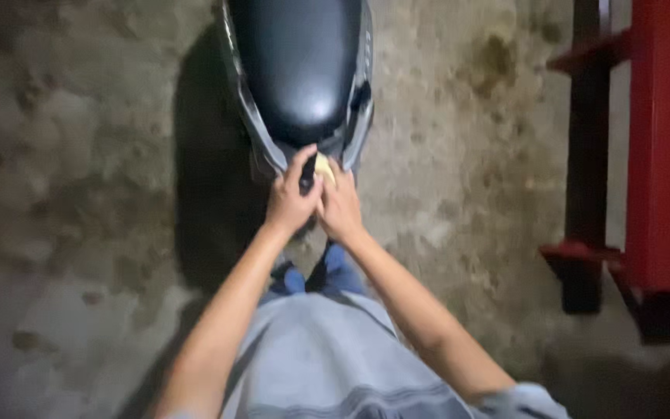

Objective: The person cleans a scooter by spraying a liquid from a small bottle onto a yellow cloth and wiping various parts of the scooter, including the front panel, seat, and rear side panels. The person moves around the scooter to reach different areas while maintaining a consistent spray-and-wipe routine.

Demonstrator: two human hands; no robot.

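**Both hands meeting at the tail of a scooter**

Nearest the camera, the person's grey shirt (327,365) is filling the bottom of the view, with blue shoes (316,278) showing just beyond its hem on the stained concrete floor (79,194). Both bare forearms are reaching forward and converging. The left hand (291,203) is gripping something dark, its thumb pointing upward and its fingers (304,167) curling closed around that item, which is too small and blurred to identify. The right hand (340,208) is pressing against the left one, its fingers bunching together on a small pale yellow object (324,166), possibly a cloth, though the blur is leaving that unclear. This yellow object is sitting right at the rear end of the scooter (253,116), just below the tip of the black glossy seat (296,62), which is stretching away toward the top edge. Off to the right, well apart from the hands, a red metal frame (657,155) is standing on the floor.
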